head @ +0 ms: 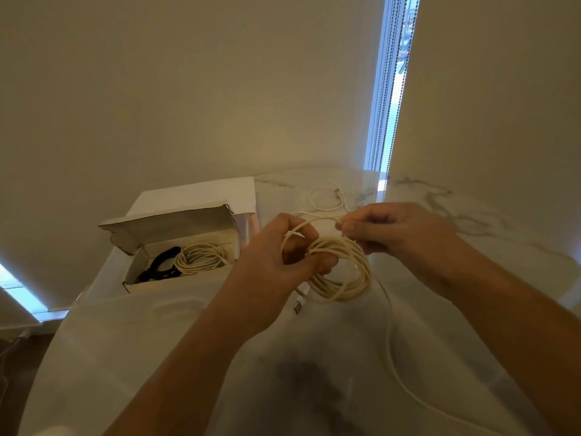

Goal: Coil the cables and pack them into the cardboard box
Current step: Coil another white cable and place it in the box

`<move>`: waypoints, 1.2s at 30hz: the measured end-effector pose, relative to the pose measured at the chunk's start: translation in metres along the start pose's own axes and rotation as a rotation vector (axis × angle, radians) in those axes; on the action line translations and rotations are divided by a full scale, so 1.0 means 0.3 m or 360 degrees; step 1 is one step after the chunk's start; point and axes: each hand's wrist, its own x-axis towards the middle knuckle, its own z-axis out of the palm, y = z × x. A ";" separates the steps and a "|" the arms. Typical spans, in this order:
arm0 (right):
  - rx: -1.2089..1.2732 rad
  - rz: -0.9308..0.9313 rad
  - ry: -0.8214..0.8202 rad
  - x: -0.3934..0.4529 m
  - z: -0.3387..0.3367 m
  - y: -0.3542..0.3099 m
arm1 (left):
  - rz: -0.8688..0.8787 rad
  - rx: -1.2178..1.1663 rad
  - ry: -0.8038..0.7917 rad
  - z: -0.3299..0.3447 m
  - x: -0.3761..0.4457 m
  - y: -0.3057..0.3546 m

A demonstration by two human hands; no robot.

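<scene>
My left hand (279,250) grips a coil of cream cable (342,275) above the marble table, with a small white tie sticking out near its fingers. My right hand (393,231) pinches a strand of the same cable at the coil's top. A USB plug (298,305) hangs below the coil, and a loose length of cable (391,338) trails down to the right. To the left, the open cardboard box (135,280) holds a black coiled cable (163,262) and a cream coiled cable (201,256).
Another thin white cable (323,196) lies looped on the marble table (471,234) behind my hands. The box sits on a white surface (195,193) by the wall. A window strip with bead chains (390,99) stands at the back right.
</scene>
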 end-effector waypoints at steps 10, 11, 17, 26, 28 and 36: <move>0.0510 0.0441 -0.0283 -0.007 0.050 0.002 | 0.0041 0.0096 0.0194 -0.012 0.000 0.004; 0.0539 0.0467 -0.0282 -0.009 0.049 0.001 | 0.0051 0.0123 0.0204 -0.011 0.000 0.004; 0.0576 0.0552 -0.0299 -0.004 0.040 0.007 | 0.0136 0.0310 0.0272 0.003 0.001 -0.002; 0.0440 0.0533 -0.0375 -0.012 0.047 -0.028 | 0.0123 0.0578 0.0391 0.002 0.009 -0.024; 0.0307 0.0464 -0.0397 -0.023 0.051 -0.041 | 0.0104 0.0595 0.0397 0.008 0.012 -0.028; 0.0076 0.0214 -0.0383 -0.037 0.071 -0.064 | 0.0095 0.0575 0.0438 -0.004 0.020 -0.053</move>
